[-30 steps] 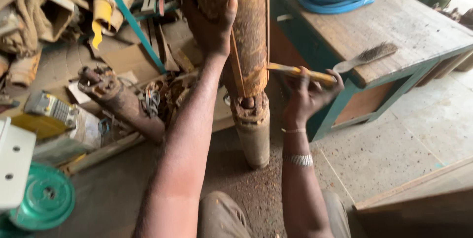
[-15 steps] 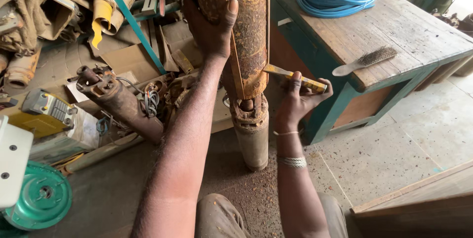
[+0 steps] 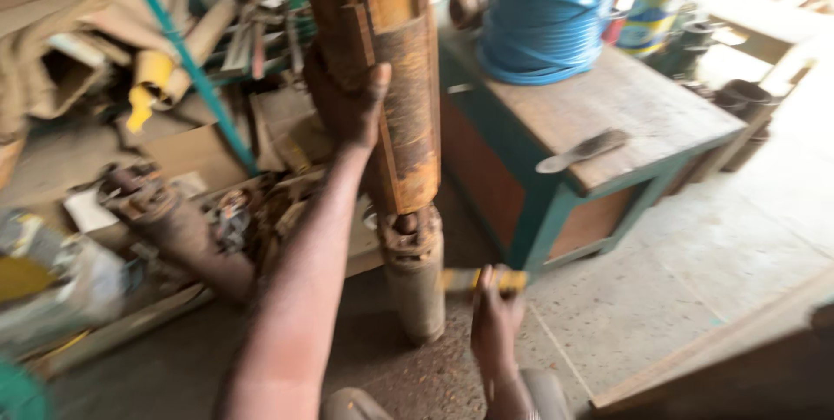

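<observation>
1. Head view: the left hand (image 3: 347,107) is wrapped around the side of a tall rusty cylinder (image 3: 395,81) that stands upright, thumb pressed on its front and fingers curled behind it.
2. The right hand (image 3: 493,326) is closed in a fist around a yellow-handled tool (image 3: 473,279), low and just right of the cylinder's grey lower section (image 3: 417,285); blur hides the tool's tip.
3. Right of and above the right hand stands a green wooden bench (image 3: 608,125), with a brush (image 3: 580,152) near its front edge and a blue coil (image 3: 547,12) behind.
4. Left of the left arm lie flattened brown cardboard (image 3: 187,155) and a pale blurred package (image 3: 61,285); its label cannot be made out.
</observation>
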